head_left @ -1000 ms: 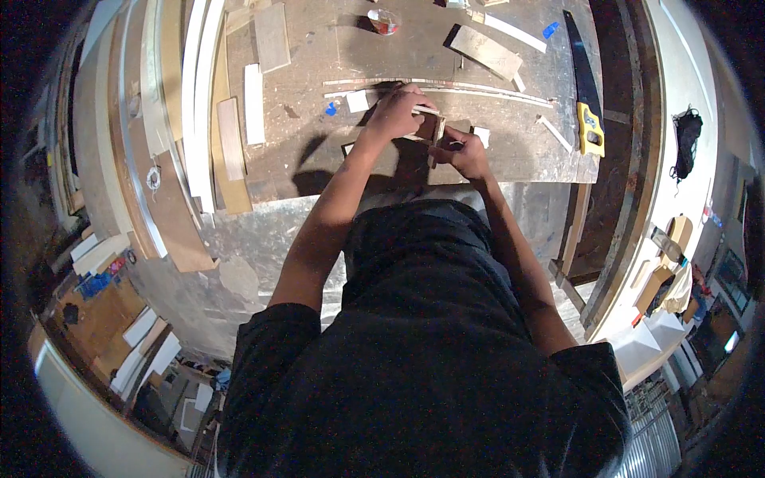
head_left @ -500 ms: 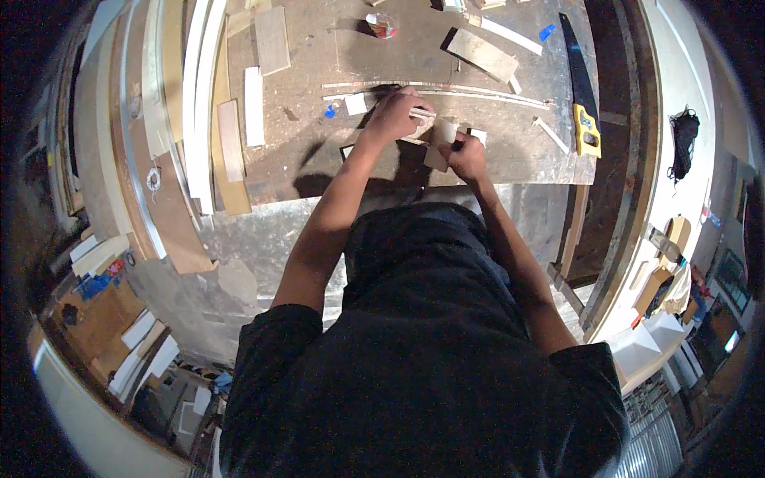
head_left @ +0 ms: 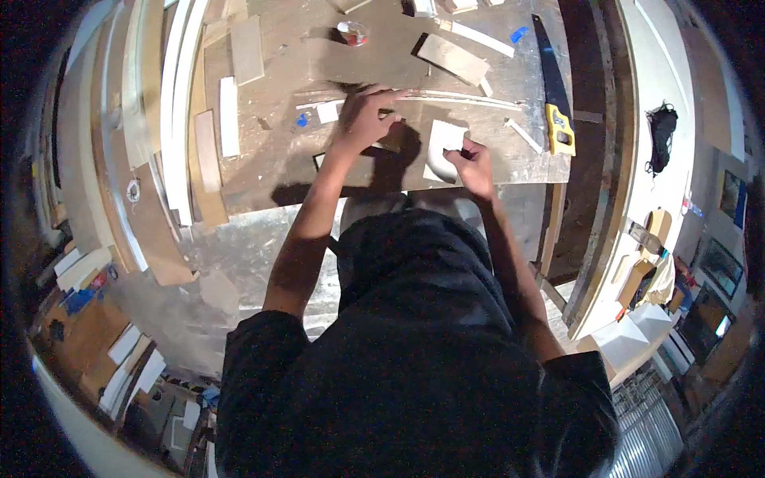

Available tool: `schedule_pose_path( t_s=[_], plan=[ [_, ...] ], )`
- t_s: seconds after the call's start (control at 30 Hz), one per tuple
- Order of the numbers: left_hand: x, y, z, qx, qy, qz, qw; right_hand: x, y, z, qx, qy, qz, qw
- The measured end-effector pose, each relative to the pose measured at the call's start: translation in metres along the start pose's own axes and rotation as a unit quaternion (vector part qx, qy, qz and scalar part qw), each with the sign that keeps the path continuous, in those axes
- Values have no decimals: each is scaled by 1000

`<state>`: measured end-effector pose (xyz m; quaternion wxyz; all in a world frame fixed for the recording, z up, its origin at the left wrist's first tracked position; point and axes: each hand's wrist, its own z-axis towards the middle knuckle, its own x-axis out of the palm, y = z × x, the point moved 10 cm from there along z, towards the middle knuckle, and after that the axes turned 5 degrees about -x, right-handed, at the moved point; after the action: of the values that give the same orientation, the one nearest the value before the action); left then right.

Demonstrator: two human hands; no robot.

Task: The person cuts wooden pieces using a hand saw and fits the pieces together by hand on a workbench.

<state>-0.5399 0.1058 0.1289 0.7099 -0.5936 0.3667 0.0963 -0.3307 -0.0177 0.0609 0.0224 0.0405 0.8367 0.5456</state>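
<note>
My right hand (head_left: 476,169) is closed on a pale, curved piece (head_left: 441,159) near the table's front edge. Left of it, my left hand (head_left: 366,123) is bent over the wooden table (head_left: 271,159); what lies between its fingers is hard to make out. Long thin wood strips (head_left: 470,101) run behind both hands. A small white block (head_left: 327,112) sits just left of my left hand, with a blue scrap (head_left: 302,120) beside it. Dark shadows cover the wood under my left hand.
A saw with a yellow handle (head_left: 560,131) lies at the table's right edge. A flat wood block (head_left: 453,59) and a small red-and-clear container (head_left: 352,33) are farther back. Long boards (head_left: 177,119) stand at the left. Black cord (head_left: 661,139) lies on the right-hand bench.
The view has shifted, so the table appears farther left. My hands have moved apart; the pale piece in my right hand has turned and now shows its broad face.
</note>
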Motion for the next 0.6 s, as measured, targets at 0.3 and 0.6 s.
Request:
schedule_pose_path(
  t_s=[0.3,0.6],
  plan=[
    [68,-87,-18,-145,53,-297,942,-45,64,-27,-52,-56,101,992],
    [156,-127,20,-55,3,-225,973,-292,35,-14,-30,-273,-90,957]
  ],
)
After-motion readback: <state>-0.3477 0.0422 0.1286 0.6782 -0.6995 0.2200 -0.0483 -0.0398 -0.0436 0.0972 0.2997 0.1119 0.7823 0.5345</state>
